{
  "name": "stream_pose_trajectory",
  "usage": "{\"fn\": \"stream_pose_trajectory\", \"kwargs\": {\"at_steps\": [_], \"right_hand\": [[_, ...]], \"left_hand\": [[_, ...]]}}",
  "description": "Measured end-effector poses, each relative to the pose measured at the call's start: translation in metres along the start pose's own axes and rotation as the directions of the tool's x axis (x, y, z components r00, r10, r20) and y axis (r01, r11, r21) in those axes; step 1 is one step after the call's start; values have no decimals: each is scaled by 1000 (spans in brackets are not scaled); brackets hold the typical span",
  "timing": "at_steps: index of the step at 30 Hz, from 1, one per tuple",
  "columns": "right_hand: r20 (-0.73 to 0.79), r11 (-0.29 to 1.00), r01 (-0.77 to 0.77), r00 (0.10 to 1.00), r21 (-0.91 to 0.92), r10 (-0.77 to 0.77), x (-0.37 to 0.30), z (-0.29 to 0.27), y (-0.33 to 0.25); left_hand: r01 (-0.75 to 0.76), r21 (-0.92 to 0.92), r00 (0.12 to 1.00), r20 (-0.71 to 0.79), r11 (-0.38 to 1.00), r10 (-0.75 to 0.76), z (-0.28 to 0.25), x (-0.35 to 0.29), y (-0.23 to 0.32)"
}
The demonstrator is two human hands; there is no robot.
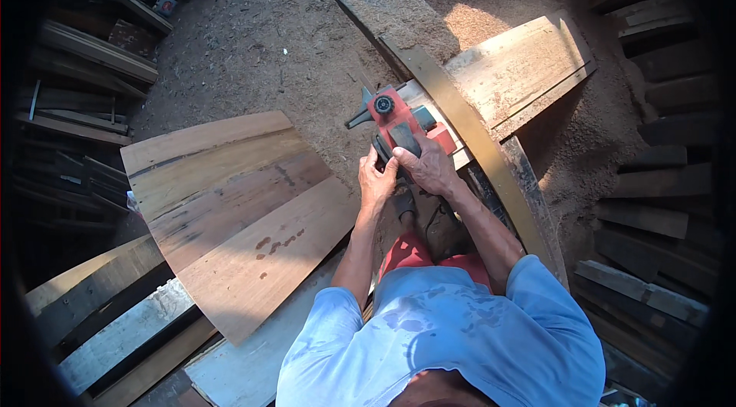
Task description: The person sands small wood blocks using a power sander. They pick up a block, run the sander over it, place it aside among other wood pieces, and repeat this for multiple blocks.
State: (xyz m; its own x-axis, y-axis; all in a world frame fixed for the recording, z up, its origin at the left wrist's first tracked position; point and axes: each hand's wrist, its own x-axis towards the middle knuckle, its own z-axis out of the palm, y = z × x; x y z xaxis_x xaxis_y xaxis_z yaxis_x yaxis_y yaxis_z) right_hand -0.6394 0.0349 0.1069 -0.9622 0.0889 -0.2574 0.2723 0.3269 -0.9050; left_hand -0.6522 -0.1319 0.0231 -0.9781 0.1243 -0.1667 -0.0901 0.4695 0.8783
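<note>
A red electric planer (pixel 399 114) with a black round knob is in front of me, over a board at the left side of a yellowish curved beam (pixel 479 122). My right hand (pixel 428 168) is closed around its rear handle. Close beside it, my left hand (pixel 376 183) has its fingers curled against the planer's dark side part, thumb near the right hand. Whether the planer touches the board under it I cannot tell. On the beam's far side a light plank (pixel 525 66), strewn with shavings, sticks out to the right.
A wide panel of joined boards (pixel 238 185), with dark wet spots, lies at my left. A shaving-covered thick plank (pixel 391 12) reaches away at the far end. Shavings (pixel 590 131) heap on the right. Stacked planks (pixel 100 54) line the left; more boards (pixel 652 215) line the right.
</note>
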Motion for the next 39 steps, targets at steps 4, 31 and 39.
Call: {"fn": "stream_pose_trajectory", "kwargs": {"at_steps": [4, 31, 39], "right_hand": [[-19, 1000, 19, 1000, 21, -19, 23, 5, -11], [140, 914, -405, 904, -17, 404, -138, 43, 101], [-111, 705, -675, 700, 218, 705, -252, -10, 160]], "left_hand": [[-14, -8, 1000, -19, 1000, 13, -7, 26, -1], [285, -94, 937, 239, 954, -256, -3, 65, -41], [381, -654, 921, 326, 653, -211, 98, 64, -28]]}}
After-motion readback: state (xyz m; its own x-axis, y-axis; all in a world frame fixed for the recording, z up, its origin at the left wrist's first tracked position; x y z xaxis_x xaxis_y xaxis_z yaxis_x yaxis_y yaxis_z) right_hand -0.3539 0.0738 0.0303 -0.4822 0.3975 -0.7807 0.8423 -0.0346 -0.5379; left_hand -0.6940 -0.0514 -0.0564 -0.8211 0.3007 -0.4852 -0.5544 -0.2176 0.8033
